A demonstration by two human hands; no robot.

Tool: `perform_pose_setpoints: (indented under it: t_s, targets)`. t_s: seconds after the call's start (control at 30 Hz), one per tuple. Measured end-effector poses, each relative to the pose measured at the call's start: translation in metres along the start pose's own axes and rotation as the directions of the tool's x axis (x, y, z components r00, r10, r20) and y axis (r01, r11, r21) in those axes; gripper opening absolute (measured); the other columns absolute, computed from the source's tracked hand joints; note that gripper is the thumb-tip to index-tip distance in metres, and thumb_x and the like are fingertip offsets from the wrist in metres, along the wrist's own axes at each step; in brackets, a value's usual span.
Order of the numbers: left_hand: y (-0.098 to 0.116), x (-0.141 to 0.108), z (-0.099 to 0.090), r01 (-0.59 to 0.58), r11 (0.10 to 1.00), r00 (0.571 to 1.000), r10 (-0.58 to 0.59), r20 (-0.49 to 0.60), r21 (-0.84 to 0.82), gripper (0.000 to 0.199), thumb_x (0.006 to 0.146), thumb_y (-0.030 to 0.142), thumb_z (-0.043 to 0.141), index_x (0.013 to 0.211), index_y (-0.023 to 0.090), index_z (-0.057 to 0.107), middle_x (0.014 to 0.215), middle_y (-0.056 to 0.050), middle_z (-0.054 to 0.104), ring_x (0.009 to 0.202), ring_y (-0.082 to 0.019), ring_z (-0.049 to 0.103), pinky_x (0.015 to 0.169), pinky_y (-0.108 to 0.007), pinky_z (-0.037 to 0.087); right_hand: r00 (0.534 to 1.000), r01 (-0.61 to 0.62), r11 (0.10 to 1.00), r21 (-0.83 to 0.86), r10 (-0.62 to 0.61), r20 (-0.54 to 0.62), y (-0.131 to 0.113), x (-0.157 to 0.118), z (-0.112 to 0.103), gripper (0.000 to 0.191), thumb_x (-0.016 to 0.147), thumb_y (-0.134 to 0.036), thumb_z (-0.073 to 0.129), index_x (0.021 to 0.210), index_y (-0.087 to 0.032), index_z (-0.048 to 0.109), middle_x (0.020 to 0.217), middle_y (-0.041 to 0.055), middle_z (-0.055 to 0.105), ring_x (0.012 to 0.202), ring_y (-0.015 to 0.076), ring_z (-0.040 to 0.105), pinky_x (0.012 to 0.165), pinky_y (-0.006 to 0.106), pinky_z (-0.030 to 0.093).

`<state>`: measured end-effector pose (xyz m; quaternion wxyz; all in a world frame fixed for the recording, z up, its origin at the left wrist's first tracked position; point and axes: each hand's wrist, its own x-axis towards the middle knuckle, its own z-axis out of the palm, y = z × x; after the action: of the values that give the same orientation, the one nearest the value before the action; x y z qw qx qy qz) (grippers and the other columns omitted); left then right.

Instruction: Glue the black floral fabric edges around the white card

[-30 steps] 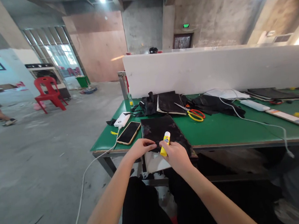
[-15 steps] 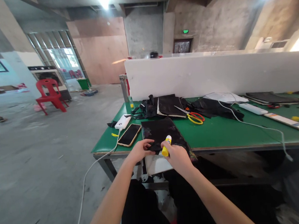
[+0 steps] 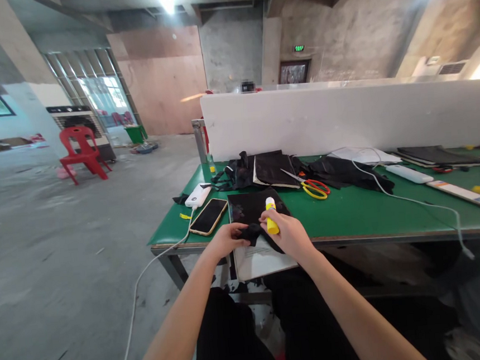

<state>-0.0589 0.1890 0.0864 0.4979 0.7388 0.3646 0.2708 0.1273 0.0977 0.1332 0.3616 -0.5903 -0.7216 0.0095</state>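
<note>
My right hand (image 3: 289,234) grip pinching glue stick (image 3: 270,215) upright; left hand (image 3: 225,240) grip pinching black fabric piece (image 3: 251,232), both right of phone (image 3: 208,216).

Green-topped metal work table (image 3: 352,215), near edge: black sheet (image 3: 253,207) lying flat. Left of it, black smartphone (image 3: 208,216); behind the phone, white power bank (image 3: 198,195). Right and behind the sheet, red-and-yellow-handled scissors (image 3: 314,187). Heap of black fabric pieces (image 3: 260,170) further back, against long white partition board (image 3: 344,117). Red plastic chair (image 3: 81,153) on floor, far left.
</note>
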Motion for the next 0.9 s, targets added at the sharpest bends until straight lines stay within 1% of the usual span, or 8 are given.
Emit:
perform_pose_setpoints:
  t_s: [0.1,0.17,0.2,0.33,0.47,0.67,0.77,0.9]
  targets:
    - [0.0,0.001,0.0,-0.042,0.999,0.999,0.042,0.009,-0.016,0.048,0.057,0.021,0.072,0.104,0.014,0.064,0.093,-0.007,0.067,0.084,-0.02,0.06,0.08,-0.034,0.045,0.977,0.106,0.971,0.214,-0.062,-0.202,-0.015,-0.023,-0.001,0.027,0.087,-0.027,0.045,0.113,-0.025,0.051,0.089,0.0027,0.066,0.086,0.0162,0.061,0.078,0.027,0.044]
    - [0.001,0.001,0.0,-0.04,0.999,0.999,0.04,-0.002,0.005,0.047,0.057,0.02,0.072,0.103,0.015,0.064,0.096,-0.008,0.067,0.088,-0.021,0.06,0.082,-0.035,0.045,0.956,0.104,0.94,0.324,-0.005,-0.292,-0.025,-0.045,0.0,0.037,0.087,-0.029,0.046,0.124,-0.025,0.043,0.078,0.0008,0.066,0.073,0.0146,0.062,0.073,0.026,0.047]
    - [0.001,0.001,0.0,-0.039,0.999,0.999,0.039,-0.002,0.018,0.047,0.057,0.02,0.072,0.103,0.015,0.064,0.098,-0.008,0.067,0.089,-0.022,0.06,0.084,-0.035,0.045,0.955,0.093,0.934,0.344,0.014,-0.296,-0.029,-0.055,0.001,0.042,0.086,-0.031,0.047,0.127,-0.025,0.04,0.076,0.0006,0.066,0.067,0.0144,0.062,0.068,0.026,0.049]
    - [-0.001,0.001,-0.001,-0.053,0.998,0.999,0.053,0.01,0.032,0.048,0.058,0.021,0.072,0.106,0.016,0.063,0.1,-0.008,0.067,0.091,-0.022,0.06,0.085,-0.035,0.044,0.976,0.141,0.964,0.226,-0.097,-0.194,-0.039,-0.087,0.012,0.045,0.081,-0.037,0.055,0.123,-0.025,0.047,0.094,0.0061,0.067,0.073,0.017,0.063,0.068,0.028,0.05]
    - [-0.002,0.001,-0.001,-0.063,0.998,0.998,0.063,0.012,0.024,0.048,0.06,0.022,0.072,0.107,0.016,0.062,0.098,-0.007,0.067,0.09,-0.021,0.061,0.084,-0.034,0.045,0.975,0.152,0.987,0.054,-0.141,-0.171,-0.038,-0.097,0.029,0.034,0.082,-0.027,0.055,0.115,-0.019,0.054,0.083,0.0062,0.065,0.072,0.017,0.061,0.065,0.028,0.048]
    - [-0.002,0.001,0.0,-0.051,0.997,0.998,0.053,0.043,-0.058,0.041,0.059,0.018,0.069,0.1,0.014,0.065,0.095,-0.007,0.068,0.091,-0.023,0.062,0.083,-0.035,0.047,0.966,0.087,0.981,-0.175,-0.126,-0.228,-0.028,-0.103,0.039,0.035,0.081,-0.026,0.057,0.115,-0.018,0.057,0.075,0.0053,0.061,0.068,0.0166,0.056,0.062,0.028,0.045]
    - [-0.004,0.0,0.001,-0.052,0.996,0.998,0.055,0.038,-0.073,0.041,0.059,0.018,0.069,0.099,0.014,0.065,0.095,-0.007,0.068,0.092,-0.023,0.062,0.083,-0.035,0.047,0.964,0.058,0.978,-0.202,-0.108,-0.245,-0.027,-0.105,0.039,0.038,0.081,-0.024,0.057,0.119,-0.021,0.054,0.081,0.0055,0.061,0.071,0.0163,0.056,0.063,0.028,0.044]
    - [-0.005,0.001,0.0,-0.048,0.996,0.998,0.052,0.044,-0.08,0.041,0.059,0.019,0.071,0.099,0.013,0.064,0.093,-0.007,0.069,0.089,-0.023,0.063,0.081,-0.034,0.048,0.969,0.066,0.987,-0.144,-0.097,-0.225,-0.029,-0.107,0.041,0.041,0.082,-0.022,0.055,0.123,-0.023,0.052,0.091,0.0068,0.06,0.075,0.0154,0.056,0.065,0.027,0.045]
